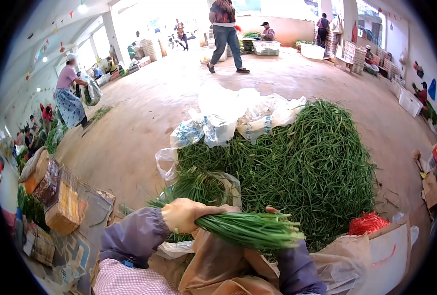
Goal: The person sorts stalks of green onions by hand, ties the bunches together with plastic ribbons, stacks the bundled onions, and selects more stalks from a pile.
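My left hand (pixel 185 215) is closed around a bunch of green chives (pixel 250 229), held crosswise above my lap. The cut, pale ends point right and the leafy ends lie to the left. Only a fingertip of my right hand (pixel 272 210) shows above the bunch near its right end; the rest is hidden behind the stalks, with the sleeve coming up from below. Just beyond my hands, a large heap of loose chives (pixel 307 167) spreads over the floor. More chives (pixel 196 187) lie in an open clear plastic bag (pixel 234 189) close to my left hand.
White plastic bags (pixel 228 115) lie along the heap's far edge. Red ties (pixel 367 223) sit at right beside a cardboard piece (pixel 386 260). A wooden crate (pixel 63 209) stands at left. A person (pixel 70 93) carries a bag, another (pixel 224 37) walks ahead; others sit farther off.
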Demonstrator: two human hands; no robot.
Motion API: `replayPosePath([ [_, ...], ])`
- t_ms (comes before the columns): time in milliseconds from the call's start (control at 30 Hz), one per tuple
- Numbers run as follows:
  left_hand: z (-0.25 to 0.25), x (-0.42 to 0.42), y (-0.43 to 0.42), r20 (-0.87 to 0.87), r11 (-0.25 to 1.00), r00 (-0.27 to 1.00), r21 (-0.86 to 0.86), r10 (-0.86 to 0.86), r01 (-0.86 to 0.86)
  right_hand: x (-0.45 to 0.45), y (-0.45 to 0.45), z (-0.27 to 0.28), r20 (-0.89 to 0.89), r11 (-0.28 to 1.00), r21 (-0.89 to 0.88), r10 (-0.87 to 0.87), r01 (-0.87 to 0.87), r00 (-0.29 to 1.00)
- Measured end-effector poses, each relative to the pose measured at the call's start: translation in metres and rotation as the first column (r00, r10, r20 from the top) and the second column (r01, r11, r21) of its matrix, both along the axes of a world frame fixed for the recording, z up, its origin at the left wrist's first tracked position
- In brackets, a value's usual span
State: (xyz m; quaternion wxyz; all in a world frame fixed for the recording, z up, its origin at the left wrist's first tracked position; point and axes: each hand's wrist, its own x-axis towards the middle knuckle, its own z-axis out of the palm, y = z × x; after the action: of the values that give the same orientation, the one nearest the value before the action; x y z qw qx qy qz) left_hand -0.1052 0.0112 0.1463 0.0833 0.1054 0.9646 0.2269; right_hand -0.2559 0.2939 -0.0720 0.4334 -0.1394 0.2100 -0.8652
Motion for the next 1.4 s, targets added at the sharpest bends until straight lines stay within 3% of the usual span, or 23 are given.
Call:
replayPosePath([
  [67,-0.003,0.002,-0.005,0.101,0.996,0.992,-0.034,0.08,-0.076,-0.014,0.003,-0.012,-0.196,0.991,0.072,-0.094,0.11,0.976],
  [167,-0.018,0.01,-0.012,0.211,0.983,0.961,-0.07,0.182,-0.17,-0.035,-0.004,-0.007,0.158,0.991,0.096,-0.105,0.091,0.982],
  [233,-0.03,0.024,-0.013,0.262,0.974,0.945,0.059,0.196,-0.218,-0.026,-0.004,0.014,-0.161,0.767,0.45,-0.435,0.459,0.886],
  [333,-0.048,0.041,-0.002,0.231,0.947,0.945,0.168,0.232,-0.273,-0.041,0.034,0.034,0.042,0.934,0.048,-0.355,0.353,0.934],
  [367,-0.053,0.045,-0.001,0.202,0.944,0.953,0.198,0.223,-0.263,-0.054,0.044,0.028,0.001,0.931,-0.085,-0.357,0.355,0.934],
  [433,-0.053,0.046,0.001,0.199,0.936,0.96,0.25,0.198,-0.246,-0.057,0.036,0.019,0.042,0.744,0.306,-0.634,0.594,0.773],
  [467,-0.053,0.045,0.002,0.19,0.931,0.964,0.279,0.186,-0.234,-0.057,0.03,0.007,-0.023,0.819,0.348,-0.48,0.457,0.877],
  [533,-0.056,0.04,0.001,0.211,0.945,0.967,0.261,0.146,-0.199,-0.045,0.005,0.014,0.073,0.863,0.504,-0.084,0.036,0.994],
  [567,-0.058,0.039,0.0,0.227,0.95,0.965,0.25,0.13,-0.187,-0.036,-0.002,0.008,0.025,0.965,0.232,0.123,-0.126,0.992],
  [633,-0.057,0.037,-0.003,0.301,0.951,0.944,0.231,0.132,-0.206,-0.012,-0.01,0.051,0.098,0.976,-0.007,0.215,-0.216,0.972],
  [767,-0.066,0.037,-0.01,0.354,0.933,0.922,0.255,0.154,-0.254,-0.035,0.0,0.025,-0.165,0.963,0.269,0.074,-0.027,0.984],
  [867,-0.089,0.041,-0.016,0.365,0.871,0.922,0.403,0.129,-0.282,-0.037,0.005,0.026,-0.168,0.952,0.286,-0.06,0.107,0.984],
  [933,-0.108,0.04,-0.019,0.181,0.887,0.981,0.437,0.072,-0.145,-0.017,0.012,0.083,-0.062,0.879,0.35,-0.322,0.323,0.945],
  [967,-0.095,0.041,-0.011,0.195,0.909,0.976,0.381,0.101,-0.171,-0.028,0.025,0.058,-0.163,0.89,0.18,-0.393,0.419,0.905],
  [1000,-0.099,0.045,-0.009,0.341,0.853,0.92,0.406,0.193,-0.329,-0.027,0.036,0.075,-0.016,0.882,0.187,-0.437,0.432,0.899],
  [1100,-0.091,0.047,-0.003,0.439,0.816,0.874,0.416,0.206,-0.402,-0.056,0.09,0.087,-0.09,0.892,-0.222,-0.421,0.394,0.903],
  [1167,-0.093,0.047,-0.002,0.422,0.812,0.882,0.427,0.21,-0.398,-0.071,0.123,0.076,-0.004,0.845,-0.296,-0.466,0.444,0.885],
  [1200,-0.094,0.047,-0.002,0.411,0.811,0.887,0.435,0.209,-0.392,-0.075,0.133,0.066,-0.099,0.889,-0.077,-0.458,0.452,0.883],
  [1233,-0.095,0.048,-0.001,0.419,0.804,0.883,0.44,0.21,-0.4,-0.061,0.117,0.083,-0.343,0.694,0.402,-0.49,0.597,0.801],
  [1300,-0.098,0.049,0.0,0.435,0.792,0.875,0.447,0.214,-0.416,-0.073,0.125,0.009,-0.784,0.203,0.545,-0.222,0.814,0.58],
  [1333,-0.1,0.049,0.0,0.449,0.763,0.87,0.483,0.205,-0.429,-0.055,0.105,0.031,-0.763,0.189,0.453,-0.423,0.872,0.488],
  [1367,-0.103,0.049,0.0,0.464,0.733,0.864,0.517,0.195,-0.443,-0.034,0.099,0.063,-0.58,0.291,0.527,-0.564,0.799,0.588],
  [1400,-0.105,0.05,-0.001,0.481,0.702,0.857,0.546,0.186,-0.458,-0.024,0.093,0.066,-0.578,0.283,0.466,-0.62,0.838,0.531],
])
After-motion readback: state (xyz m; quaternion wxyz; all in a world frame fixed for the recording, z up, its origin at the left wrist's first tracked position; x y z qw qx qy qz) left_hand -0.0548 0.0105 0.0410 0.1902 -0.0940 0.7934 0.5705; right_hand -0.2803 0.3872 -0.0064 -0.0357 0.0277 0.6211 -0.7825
